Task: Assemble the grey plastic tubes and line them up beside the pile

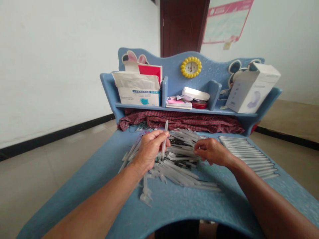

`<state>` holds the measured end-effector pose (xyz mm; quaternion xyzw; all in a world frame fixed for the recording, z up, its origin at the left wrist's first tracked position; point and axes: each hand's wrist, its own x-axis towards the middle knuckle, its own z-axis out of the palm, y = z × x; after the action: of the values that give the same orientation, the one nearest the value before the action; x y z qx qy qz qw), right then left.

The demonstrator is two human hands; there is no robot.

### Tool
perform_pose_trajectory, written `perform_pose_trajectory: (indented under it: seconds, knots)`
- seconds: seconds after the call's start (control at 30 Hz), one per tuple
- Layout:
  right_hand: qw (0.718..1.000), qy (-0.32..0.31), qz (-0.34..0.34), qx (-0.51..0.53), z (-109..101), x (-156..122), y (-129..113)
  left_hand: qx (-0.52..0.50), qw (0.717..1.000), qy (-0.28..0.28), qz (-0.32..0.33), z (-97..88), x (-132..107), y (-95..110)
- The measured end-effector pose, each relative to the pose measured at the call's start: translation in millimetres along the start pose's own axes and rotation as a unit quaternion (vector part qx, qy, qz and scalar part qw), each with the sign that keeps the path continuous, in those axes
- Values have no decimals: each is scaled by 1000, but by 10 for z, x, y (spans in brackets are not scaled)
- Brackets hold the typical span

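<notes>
My left hand (151,149) grips a translucent white pen barrel (164,142) between thumb and fingers, tilted nearly upright with its tip pointing up. Below it spreads a loose heap of clear pen parts (179,172), with dark pieces (179,142) among them and small clear caps (146,196) at the near left. At the right side of the heap, my right hand (210,151) is closed with fingertips pinched together; whatever they hold is too small or hidden to name. Further right lies a neat row of similar pens (249,156).
A blue desk (104,172) with a curved front edge carries everything. Folded red checked cloth (181,121) lies under a shelf (139,106). On that shelf stand a mask box (138,94), a white box (253,88), papers (178,104) and a red tin (199,105). A yellow clock (191,67) hangs above.
</notes>
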<state>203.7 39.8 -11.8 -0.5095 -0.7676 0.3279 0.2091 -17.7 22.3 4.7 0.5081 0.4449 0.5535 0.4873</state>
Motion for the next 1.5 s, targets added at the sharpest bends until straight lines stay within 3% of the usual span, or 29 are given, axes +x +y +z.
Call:
perform_pose_trajectory:
  seconds: [0.23,0.4,0.6,0.73,0.83,0.97,1.13,1.33,1.4,1.5]
  knots:
    - [999,-29,-14,-4,90,-70,-79,25,1000,6,10,-6,3,1]
    - [984,-55,-153,-79,247,-273,-368,31,999,20,20,-24,7,10]
    - [922,-154,-283,-216,585,-602,-866,39,998,23,40,-33,-8,-13]
    - [867,-139,-365,-309,914,-613,-1118,48,997,8,54,-40,-12,-30]
    - [847,-111,-369,-367,1166,-542,-1272,58,997,1,57,-48,-9,-15]
    - [844,-169,-320,-396,1374,-402,-1386,70,996,4,46,-66,15,16]
    - [847,-176,-323,-384,1432,-271,-1305,93,994,4,58,-95,67,32]
    - [845,-48,-376,-377,1470,-288,-1120,119,991,-4,58,-90,64,33]
    - [844,-43,-381,-375,1409,-311,-1107,126,990,-4,58,-89,65,27]
    - [862,-44,-336,-377,1171,-373,-1136,130,990,-9,56,-90,68,20]
